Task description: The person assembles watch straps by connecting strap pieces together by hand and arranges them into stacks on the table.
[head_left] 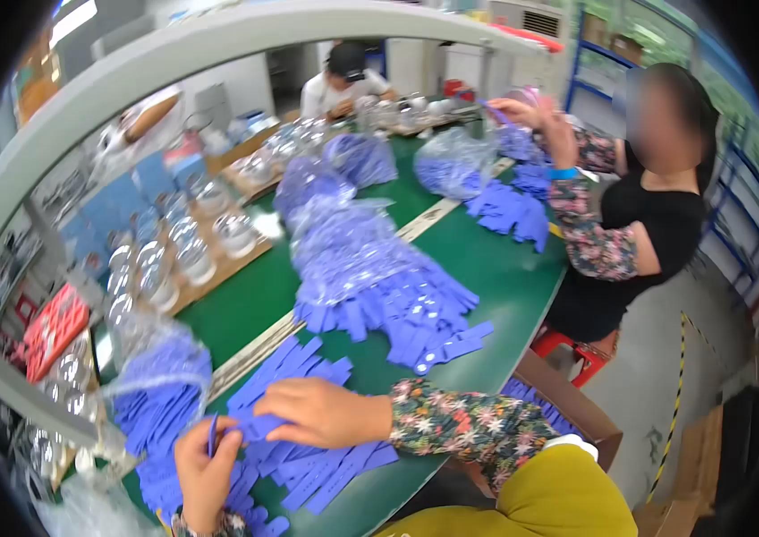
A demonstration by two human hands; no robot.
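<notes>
Near the front of the green table (504,295), my left hand (207,465) pinches a purple strip (212,436) that stands up between thumb and fingers. Close beside it, to the right, my right hand (321,413) has its fingers closed on another part of purple strip material (254,422). Whether both hold the same strip cannot be made out. Loose purple strips (326,474) lie in a pile under and around both hands. Left of them, a clear plastic bag (165,362) holds many more strips.
A larger open bag of purple strips (352,259) lies mid-table. Clear domed containers (191,251) stand on cardboard at the left. A person at the right (665,206) handles strips; another (343,80) sits at the back. A cardboard box (576,403) is beside my right arm.
</notes>
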